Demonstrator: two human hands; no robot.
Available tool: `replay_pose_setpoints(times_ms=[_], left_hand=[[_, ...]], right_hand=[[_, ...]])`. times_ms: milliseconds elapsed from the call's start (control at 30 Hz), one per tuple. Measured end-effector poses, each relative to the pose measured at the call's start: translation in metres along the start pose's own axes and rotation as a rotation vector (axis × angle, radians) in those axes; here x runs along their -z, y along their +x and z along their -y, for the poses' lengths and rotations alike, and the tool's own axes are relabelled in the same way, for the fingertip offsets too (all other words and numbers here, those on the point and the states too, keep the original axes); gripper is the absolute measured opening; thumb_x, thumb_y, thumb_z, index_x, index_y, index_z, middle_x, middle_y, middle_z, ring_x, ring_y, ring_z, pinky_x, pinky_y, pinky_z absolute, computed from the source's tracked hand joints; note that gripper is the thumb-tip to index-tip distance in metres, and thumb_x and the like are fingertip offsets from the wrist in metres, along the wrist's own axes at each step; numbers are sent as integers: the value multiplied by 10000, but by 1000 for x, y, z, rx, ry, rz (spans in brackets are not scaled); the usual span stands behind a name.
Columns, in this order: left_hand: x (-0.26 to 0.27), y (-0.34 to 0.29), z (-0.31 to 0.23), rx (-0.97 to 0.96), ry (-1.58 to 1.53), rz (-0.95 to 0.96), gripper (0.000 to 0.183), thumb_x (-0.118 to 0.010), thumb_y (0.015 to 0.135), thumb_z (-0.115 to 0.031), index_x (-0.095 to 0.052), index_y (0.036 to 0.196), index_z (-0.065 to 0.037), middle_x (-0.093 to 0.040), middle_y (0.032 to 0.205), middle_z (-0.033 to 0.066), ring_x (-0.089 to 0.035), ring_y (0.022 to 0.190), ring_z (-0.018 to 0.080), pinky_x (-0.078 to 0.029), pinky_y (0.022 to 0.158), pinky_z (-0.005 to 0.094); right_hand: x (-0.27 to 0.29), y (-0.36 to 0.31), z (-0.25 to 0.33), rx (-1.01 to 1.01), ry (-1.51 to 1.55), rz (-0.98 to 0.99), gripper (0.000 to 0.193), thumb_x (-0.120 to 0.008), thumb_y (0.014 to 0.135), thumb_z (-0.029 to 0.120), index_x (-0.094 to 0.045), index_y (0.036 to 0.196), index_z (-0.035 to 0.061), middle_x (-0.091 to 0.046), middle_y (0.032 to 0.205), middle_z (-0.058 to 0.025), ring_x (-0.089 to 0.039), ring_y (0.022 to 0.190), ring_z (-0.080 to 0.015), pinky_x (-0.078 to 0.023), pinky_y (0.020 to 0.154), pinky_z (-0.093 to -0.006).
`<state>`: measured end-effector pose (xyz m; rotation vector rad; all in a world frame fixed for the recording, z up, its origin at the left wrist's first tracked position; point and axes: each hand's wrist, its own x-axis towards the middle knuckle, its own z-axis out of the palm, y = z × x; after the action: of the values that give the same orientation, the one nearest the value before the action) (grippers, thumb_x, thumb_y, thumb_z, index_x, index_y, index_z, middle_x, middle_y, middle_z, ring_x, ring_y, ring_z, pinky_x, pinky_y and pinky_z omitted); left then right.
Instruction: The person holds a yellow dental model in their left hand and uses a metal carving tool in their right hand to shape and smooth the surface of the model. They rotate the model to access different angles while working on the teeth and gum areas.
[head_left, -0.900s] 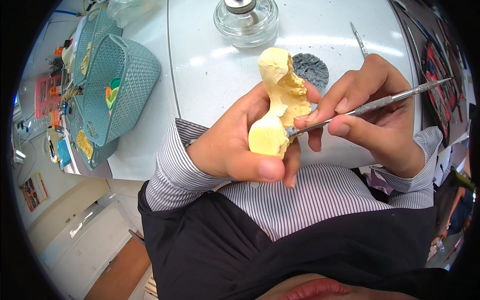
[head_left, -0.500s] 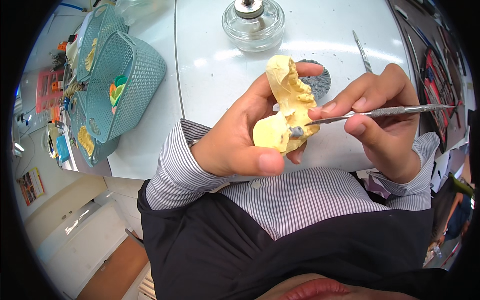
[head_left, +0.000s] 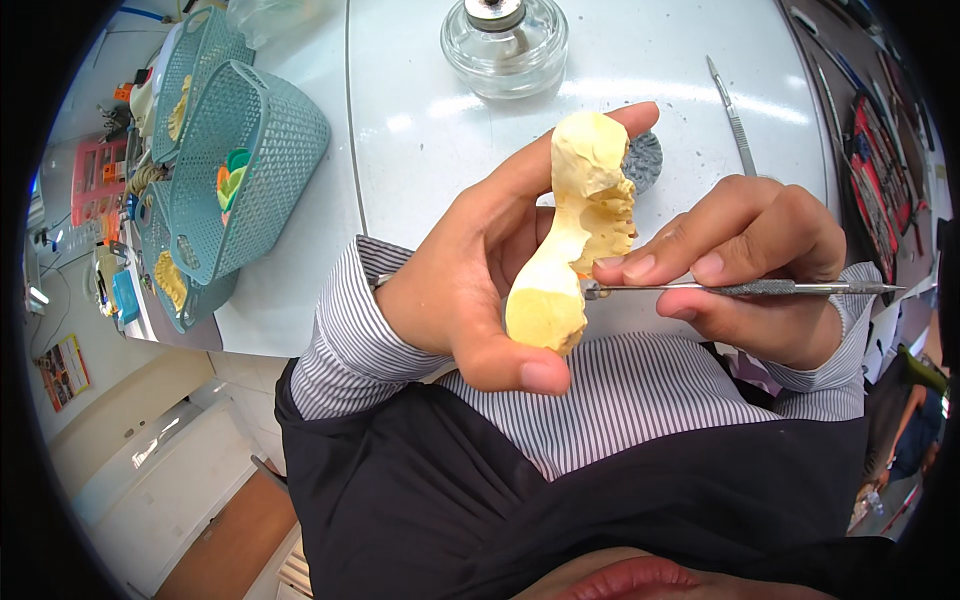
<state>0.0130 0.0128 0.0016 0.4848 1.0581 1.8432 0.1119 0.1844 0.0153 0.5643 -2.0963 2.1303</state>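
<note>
A yellow plaster dental model is gripped between the thumb and fingers of my left hand, its rows of teeth facing right. My right hand pinches a slim metal carving tool with a knurled handle. The tool's working end meets the model's lower right side, by a small grey patch that is mostly hidden. Behind the model, a round grey textured disc lies on the table, partly covered.
A glass spirit burner stands at the table's far side. A scalpel-like handle lies beyond my right hand. Teal mesh baskets with plaster models stand at the left. A red-and-black tool case lies at the right edge.
My left hand has turned the dental model, so its teeth face more to the right and the grey patch is mostly hidden. My right hand has moved lower with the carving tool, now held more level.
</note>
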Motion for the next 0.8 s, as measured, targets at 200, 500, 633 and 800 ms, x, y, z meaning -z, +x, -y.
replay_pose_setpoints(times_ms=[200,500,633,800], left_hand=[[13,1,2,13,102,130,1279,-813,431,-475,-145,1335,134,-544,924,68,-554,803,98,-398,665,157],[13,0,-2,121,48,180,1288,-820,432,-472,-133,1336,135,-520,908,56,-539,744,85,-392,615,158],[10,1,-2,101,68,136,1292,-822,432,-471,-128,1336,136,-510,901,50,-533,717,80,-389,593,159],[12,2,-2,-42,175,122,1303,-832,437,-466,-111,1338,140,-495,939,54,-535,723,86,-397,591,164]], right_hand=[[-3,0,-4,14,67,-37,233,-585,778,-97,-424,891,26,-571,917,-183,-622,920,-312,-520,858,-450],[-5,-1,-5,-22,121,-67,227,-581,781,-97,-421,885,26,-565,894,-181,-624,915,-298,-518,861,-442],[-7,0,-11,31,108,-169,181,-580,817,-9,-413,868,39,-559,885,-163,-634,840,-259,-541,793,-373],[-6,5,-6,-8,259,-355,192,-578,834,88,-390,854,54,-502,891,-111,-590,666,-102,-521,666,-199]])
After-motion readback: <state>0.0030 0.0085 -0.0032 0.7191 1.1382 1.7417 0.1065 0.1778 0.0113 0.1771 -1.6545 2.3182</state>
